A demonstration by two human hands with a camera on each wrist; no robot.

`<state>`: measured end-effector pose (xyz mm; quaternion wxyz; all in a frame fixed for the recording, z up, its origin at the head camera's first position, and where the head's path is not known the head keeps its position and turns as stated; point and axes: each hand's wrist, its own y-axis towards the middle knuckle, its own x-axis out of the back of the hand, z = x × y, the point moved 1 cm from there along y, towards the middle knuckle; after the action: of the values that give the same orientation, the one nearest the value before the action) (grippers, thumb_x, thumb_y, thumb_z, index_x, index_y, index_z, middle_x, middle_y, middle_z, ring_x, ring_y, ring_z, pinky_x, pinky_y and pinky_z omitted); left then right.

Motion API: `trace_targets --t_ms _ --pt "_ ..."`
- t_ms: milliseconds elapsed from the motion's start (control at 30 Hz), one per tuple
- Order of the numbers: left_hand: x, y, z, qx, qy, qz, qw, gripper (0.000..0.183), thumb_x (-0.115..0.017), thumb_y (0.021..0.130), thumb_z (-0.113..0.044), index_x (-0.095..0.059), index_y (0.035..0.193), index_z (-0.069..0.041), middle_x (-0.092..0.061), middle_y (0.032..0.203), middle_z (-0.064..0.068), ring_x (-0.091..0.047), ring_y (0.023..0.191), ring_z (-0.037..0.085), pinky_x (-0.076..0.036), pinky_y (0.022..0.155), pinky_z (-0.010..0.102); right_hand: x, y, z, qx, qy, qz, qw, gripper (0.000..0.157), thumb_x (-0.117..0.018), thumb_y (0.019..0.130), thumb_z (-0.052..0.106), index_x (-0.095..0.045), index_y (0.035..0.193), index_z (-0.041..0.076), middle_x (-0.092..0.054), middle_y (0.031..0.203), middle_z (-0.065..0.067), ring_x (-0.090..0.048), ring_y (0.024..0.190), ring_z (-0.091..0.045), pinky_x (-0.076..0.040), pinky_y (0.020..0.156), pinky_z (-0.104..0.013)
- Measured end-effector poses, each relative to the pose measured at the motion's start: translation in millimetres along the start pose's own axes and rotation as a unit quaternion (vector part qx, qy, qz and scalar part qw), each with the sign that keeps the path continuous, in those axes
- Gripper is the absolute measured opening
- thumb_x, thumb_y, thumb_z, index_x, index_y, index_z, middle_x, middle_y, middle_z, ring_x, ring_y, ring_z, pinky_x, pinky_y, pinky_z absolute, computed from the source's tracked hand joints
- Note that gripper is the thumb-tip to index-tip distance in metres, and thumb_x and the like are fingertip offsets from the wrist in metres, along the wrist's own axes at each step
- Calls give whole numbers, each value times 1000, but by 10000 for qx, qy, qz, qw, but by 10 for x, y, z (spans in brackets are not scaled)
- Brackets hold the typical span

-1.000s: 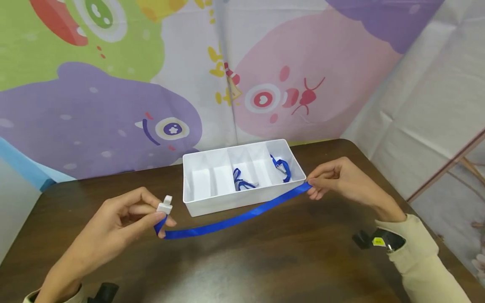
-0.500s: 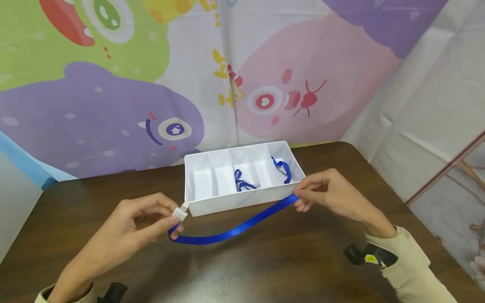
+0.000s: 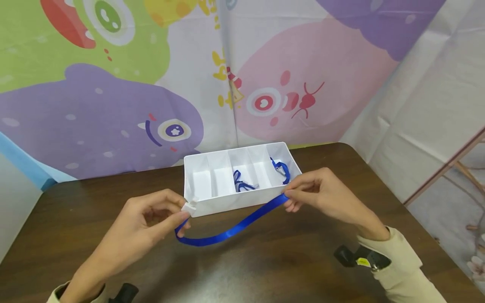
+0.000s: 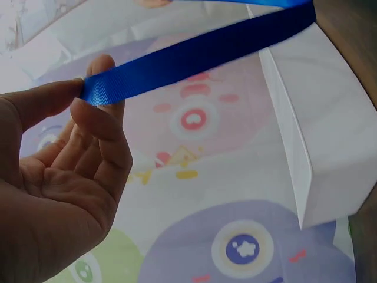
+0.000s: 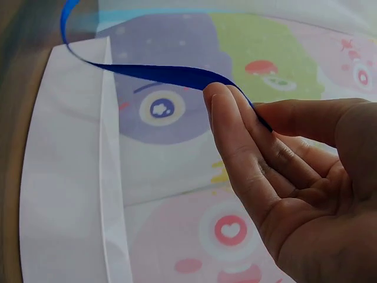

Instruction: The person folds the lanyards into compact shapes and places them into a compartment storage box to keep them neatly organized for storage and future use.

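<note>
A flat blue lanyard [image 3: 236,230] with a white plastic clip [image 3: 189,207] at one end sags between the two hands, in front of the tray. My left hand [image 3: 142,229] pinches the clip end between thumb and forefinger; the left wrist view shows the blue strap [image 4: 194,62] running from that pinch. The other end is pinched by my right hand [image 3: 329,195], close to the tray's front right corner. In the right wrist view the strap [image 5: 159,73] passes between thumb and fingers.
Behind the strap a white divided tray [image 3: 227,205] stands on the dark wooden table [image 3: 242,273]. One blue strap [image 3: 242,185] lies in its middle compartment, another [image 3: 285,170] in the rightmost. A cartoon-printed cloth [image 3: 151,105] hangs behind the table.
Both hands have moved closer together, the left to the right and the right to the left. The lanyard between them has slackened into a deeper curve.
</note>
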<state>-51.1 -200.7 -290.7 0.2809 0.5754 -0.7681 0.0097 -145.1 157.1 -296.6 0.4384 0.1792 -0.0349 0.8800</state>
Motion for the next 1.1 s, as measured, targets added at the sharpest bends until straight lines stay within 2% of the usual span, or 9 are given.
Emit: trace_targets --t_ms 133,333,467,600,733,933,1100 --pt "-80 18 -58 -77 -17 -94 9999 13 -68 94 -7 -67 96 -20 -69 74 -6 -66 66 14 -53 61 29 -59 22 42 74 89 55 9999 11 -64 94 -1 -73 100 -5 -73 83 -20 -72 73 -33 -60 69 -45" --pt "-219 53 -113 -230 -102 -153 9996 12 -70 93 -6 -68 95 -18 -69 74 -7 -66 64 14 -54 58 29 -138 36 117 105 66 108 9999 10 -65 95 1 -74 99 -3 -74 83 -14 -73 74 -32 -60 70 -42" --pt "-291 81 -156 -218 -196 -172 9994 11 -70 93 -7 -67 95 -18 -68 74 -7 -64 59 14 -54 57 30 -198 49 178 136 81 186 9997 10 -65 95 2 -74 98 -2 -74 84 -16 -73 74 -31 -60 70 -42" --pt "-348 128 -212 -116 -305 -157 9993 7 -70 94 -10 -67 94 -17 -67 72 -6 -62 55 15 -53 53 30 -250 76 255 180 36 230 9996 10 -66 95 4 -75 98 2 -73 84 -17 -73 74 -30 -60 70 -43" --pt "-401 189 -259 -277 -394 -165 9987 7 -70 94 -8 -67 95 -14 -67 71 -5 -61 53 16 -51 49 30 -308 114 327 212 -51 253 9994 9 -67 95 7 -76 99 5 -74 84 -11 -73 74 -28 -60 70 -42" --pt "-516 279 -276 -588 -555 -266 9964 6 -68 93 -4 -68 96 -9 -67 70 -5 -60 52 14 -51 47 28 -389 160 361 384 107 326 9987 10 -66 95 4 -75 99 0 -74 84 -12 -73 74 -29 -60 69 -42" --pt "-638 314 -255 -509 -641 -275 9963 4 -68 94 -5 -68 94 -9 -67 68 -4 -60 50 15 -50 44 27 -471 188 321 478 437 400 9971 11 -64 95 -1 -72 100 -4 -73 84 -18 -73 74 -32 -60 68 -44"
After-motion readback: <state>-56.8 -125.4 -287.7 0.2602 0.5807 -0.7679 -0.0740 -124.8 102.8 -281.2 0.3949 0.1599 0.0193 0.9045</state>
